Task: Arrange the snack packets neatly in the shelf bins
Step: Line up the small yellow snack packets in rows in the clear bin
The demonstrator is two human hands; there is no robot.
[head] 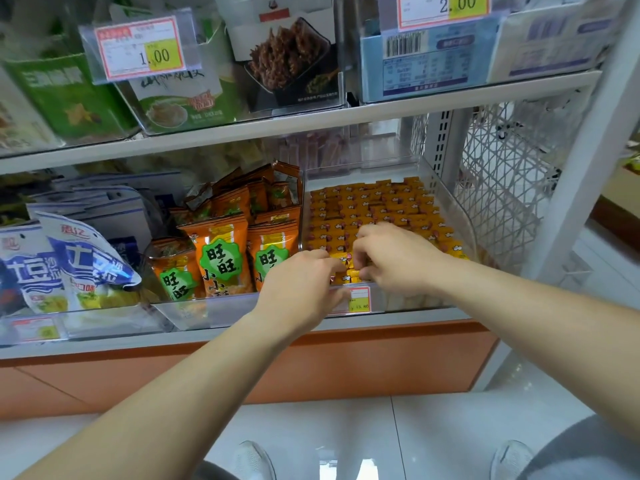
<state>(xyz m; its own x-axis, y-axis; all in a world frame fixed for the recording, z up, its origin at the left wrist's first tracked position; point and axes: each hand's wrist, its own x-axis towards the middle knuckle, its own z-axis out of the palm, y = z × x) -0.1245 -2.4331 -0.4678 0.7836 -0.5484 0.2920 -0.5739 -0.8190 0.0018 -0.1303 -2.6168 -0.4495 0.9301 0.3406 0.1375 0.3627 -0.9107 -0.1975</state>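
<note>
Pinching yellow packets in the clear bin, right hand; left hand beside, grip unclear.

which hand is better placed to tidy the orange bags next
Left. The left hand sits at the left edge of the yellow packets, beside the orange bags. The right hand is further right, fingers curled among those packets, and would likely have to cross over.
</note>
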